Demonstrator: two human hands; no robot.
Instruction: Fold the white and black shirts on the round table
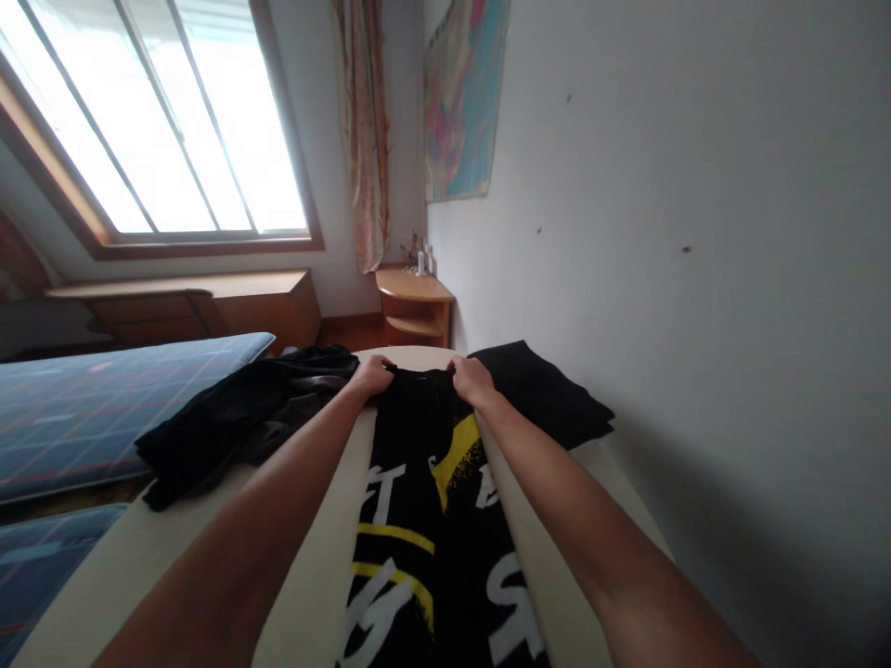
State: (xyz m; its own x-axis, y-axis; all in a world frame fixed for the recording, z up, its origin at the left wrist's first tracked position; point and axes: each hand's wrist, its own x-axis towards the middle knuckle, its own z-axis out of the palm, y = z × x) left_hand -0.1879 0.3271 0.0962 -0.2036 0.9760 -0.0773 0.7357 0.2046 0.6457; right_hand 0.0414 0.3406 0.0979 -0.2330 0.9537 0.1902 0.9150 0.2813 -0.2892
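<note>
Black pants (410,464) with white lettering and yellow streaks lie lengthwise on a cream-coloured table (316,557), the legs running toward me and out of the bottom of the view. At the far end, my left hand (374,375) pinches the left corner of the waistband. My right hand (471,378) grips the opposite corner, so the waistband is held spread between the two. Fingertips of both hands are partly hidden. Left of my left hand is a loose heap of black and grey clothing (243,417). A flat, folded black garment (539,394) rests beyond my right forearm.
A blue checked mattress (125,399) stands close on the left, with another blue edge (62,566) below it. The white wall (696,353) borders the right side. Farther back are a wooden corner shelf (414,285), a low desk (264,292) and a curtain (366,139) by the window.
</note>
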